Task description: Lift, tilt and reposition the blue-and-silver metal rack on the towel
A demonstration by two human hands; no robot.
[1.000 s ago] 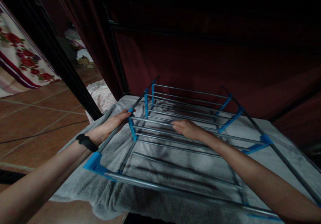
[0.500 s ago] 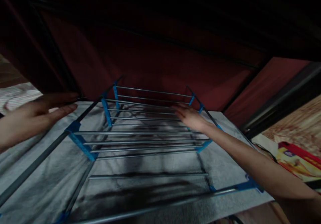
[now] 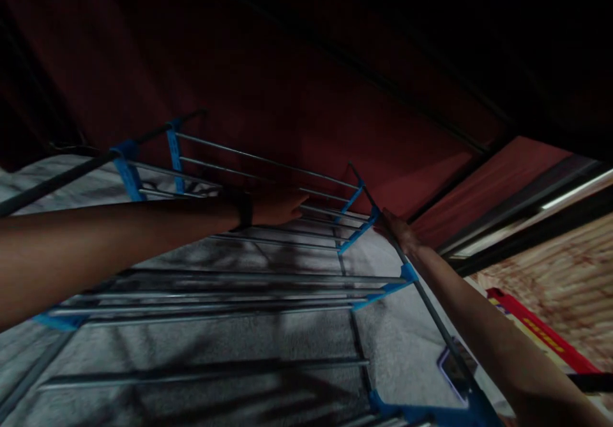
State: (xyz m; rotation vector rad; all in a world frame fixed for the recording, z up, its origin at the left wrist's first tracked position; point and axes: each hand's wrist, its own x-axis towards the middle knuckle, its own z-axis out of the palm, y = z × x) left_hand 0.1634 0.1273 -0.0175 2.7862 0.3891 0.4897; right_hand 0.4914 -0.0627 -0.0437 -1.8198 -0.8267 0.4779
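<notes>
A shoe rack of metal tubes [image 3: 239,278] with blue plastic connectors [image 3: 407,274] stretches away in front of me over a grey cloth [image 3: 230,344]. My left hand [image 3: 280,205], a dark band at its wrist, reaches across the far tier. Its fingers are bent over a cross tube there, partly in shadow. Over on the right side, my right hand [image 3: 401,232] closes around the long side tube, just below a blue connector. Its fingers are partly hidden by the tube.
Dark red fabric [image 3: 268,89] hangs behind the rack. A phone-like object [image 3: 453,369] lies on the cloth at right, beneath the side tube. Farther right are a red and yellow box [image 3: 546,334] and a corrugated wall [image 3: 565,267].
My left hand has moved from outside the left rail to the far cross tubes. My right hand has moved from the cross tubes out to the right side tube. The view has shifted.
</notes>
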